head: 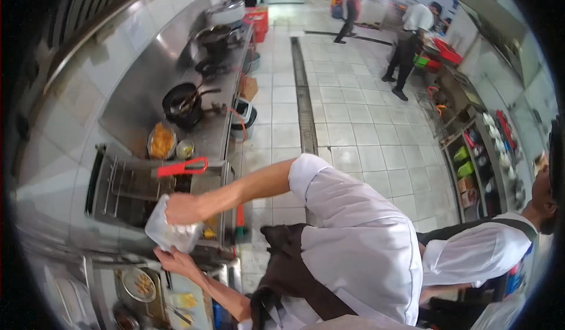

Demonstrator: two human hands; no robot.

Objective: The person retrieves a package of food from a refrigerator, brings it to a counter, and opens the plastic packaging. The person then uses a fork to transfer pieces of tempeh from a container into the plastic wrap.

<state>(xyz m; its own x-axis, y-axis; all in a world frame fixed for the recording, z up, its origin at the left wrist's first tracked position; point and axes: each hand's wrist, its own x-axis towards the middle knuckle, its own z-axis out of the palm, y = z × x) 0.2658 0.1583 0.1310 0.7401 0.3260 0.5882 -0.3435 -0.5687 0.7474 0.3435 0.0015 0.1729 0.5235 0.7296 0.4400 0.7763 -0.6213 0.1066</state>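
Both of my hands are at a translucent plastic container (154, 228) over the front part of the fryer area. My left hand (178, 261) holds its lower edge. My right hand (183, 208) reaches in over its top, knuckles up; its fingertips and anything between them are hidden. Something whitish shows inside the container, too blurred to name. Just above lies a red-handled fryer basket (181, 167), set in the steel fryer (223, 175). Behind it stand a bowl of orange-yellow food (162, 142) and a small bowl (185, 149).
Black woks (183, 105) and large pots (225, 12) line the steel counter. A pan of food pieces (139, 285) and a knife (178, 314) are at the lower left. One person (476, 250) stands close behind at right; others work farther off. A drain channel (304, 105) crosses the tiled floor.
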